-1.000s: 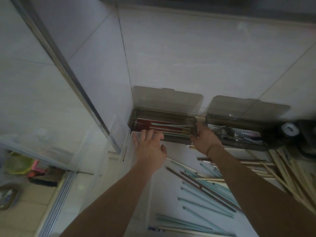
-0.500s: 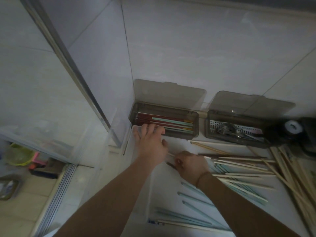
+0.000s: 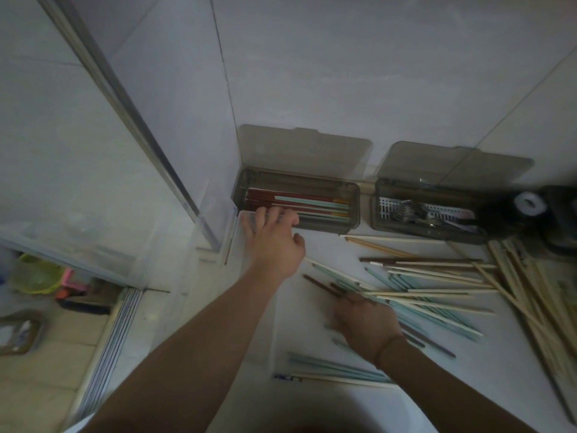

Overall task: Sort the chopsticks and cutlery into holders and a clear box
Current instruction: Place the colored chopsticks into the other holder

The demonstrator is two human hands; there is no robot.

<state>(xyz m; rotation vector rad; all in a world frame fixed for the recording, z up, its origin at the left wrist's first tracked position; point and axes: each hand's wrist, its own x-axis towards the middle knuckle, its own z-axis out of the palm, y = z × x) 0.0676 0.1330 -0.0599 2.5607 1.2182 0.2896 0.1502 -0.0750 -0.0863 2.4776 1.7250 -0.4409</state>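
On the white counter (image 3: 312,407), left hand (image 3: 274,242) rests open-fingered on the holder (image 3: 324,228); right hand's (image 3: 365,326) grip unclear.

Chopsticks (image 3: 418,289) loose; holders (image 3: 296,201) lids up

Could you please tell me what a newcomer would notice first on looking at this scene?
Probably the loose chopsticks strewn over the white counter at the right, pale wooden, teal and dark brown all mixed. Next, two smoky holders with raised lids against the wall: the left holder has red and teal chopsticks, the right holder metal cutlery. The left hand rests on the left holder's front edge; the right hand reaches into the pile.
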